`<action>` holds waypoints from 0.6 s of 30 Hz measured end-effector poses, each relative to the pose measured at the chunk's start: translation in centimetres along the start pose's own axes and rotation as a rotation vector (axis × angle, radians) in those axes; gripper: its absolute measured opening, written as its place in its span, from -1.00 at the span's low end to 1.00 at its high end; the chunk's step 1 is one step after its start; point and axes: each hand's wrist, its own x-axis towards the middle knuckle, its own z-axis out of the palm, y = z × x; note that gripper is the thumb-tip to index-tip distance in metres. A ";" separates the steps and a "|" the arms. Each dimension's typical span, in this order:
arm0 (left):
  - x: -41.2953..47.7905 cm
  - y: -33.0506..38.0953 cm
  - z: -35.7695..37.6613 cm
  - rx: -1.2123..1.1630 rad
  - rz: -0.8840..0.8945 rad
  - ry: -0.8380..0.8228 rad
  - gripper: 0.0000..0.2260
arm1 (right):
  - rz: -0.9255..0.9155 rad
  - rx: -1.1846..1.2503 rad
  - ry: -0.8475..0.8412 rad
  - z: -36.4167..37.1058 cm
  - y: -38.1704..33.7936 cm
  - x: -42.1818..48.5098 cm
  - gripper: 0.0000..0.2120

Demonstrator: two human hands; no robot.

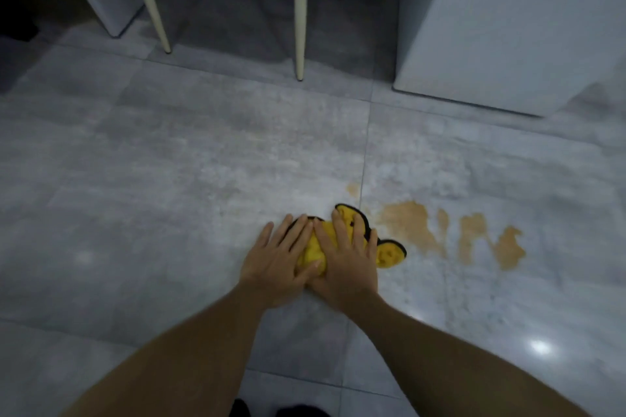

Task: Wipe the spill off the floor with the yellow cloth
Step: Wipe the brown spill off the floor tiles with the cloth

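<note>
grey floor (169, 162), hands-pressed yellow cloth (389, 254), spill (406, 223)

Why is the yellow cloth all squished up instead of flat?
Bunched: the cloth sits crumpled under both hands, its black edge curling.

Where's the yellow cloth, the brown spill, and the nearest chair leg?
Yellow cloth with black trim (389, 252): head view, bare right-hand corner.
Brown spill on the grey tiles (406, 223): head view, biggest patch.
Cream chair leg (299, 27): head view, middle of the leg.
</note>
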 end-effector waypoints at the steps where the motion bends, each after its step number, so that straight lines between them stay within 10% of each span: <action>1: -0.2 1.1 0.4 0.000 0.016 0.002 -0.32 | 0.008 -0.006 0.002 0.2 0.8 -1.0 -0.15; 18: 13.3 3.1 -4.3 0.165 -0.057 -0.086 -0.36 | 0.105 0.014 0.015 -2.2 7.3 10.3 -0.28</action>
